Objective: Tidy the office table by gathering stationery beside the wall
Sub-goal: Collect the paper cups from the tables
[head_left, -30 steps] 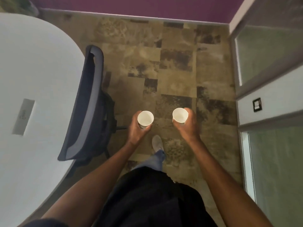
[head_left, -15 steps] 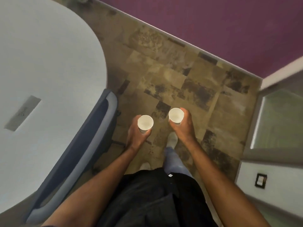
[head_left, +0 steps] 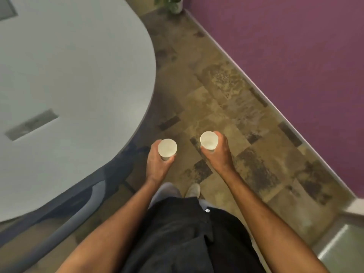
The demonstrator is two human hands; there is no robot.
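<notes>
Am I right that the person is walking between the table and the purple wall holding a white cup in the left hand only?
Not quite. The head view shows a white cup in each hand: one cup in the left hand and another cup in the right hand. The rest holds: the table is on the left and the purple wall on the right.

Left hand and right hand each curled closed, forearms extended.

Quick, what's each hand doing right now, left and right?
Left hand: closed around a white paper cup, held upright.
Right hand: closed around a second white cup, also upright.
</notes>
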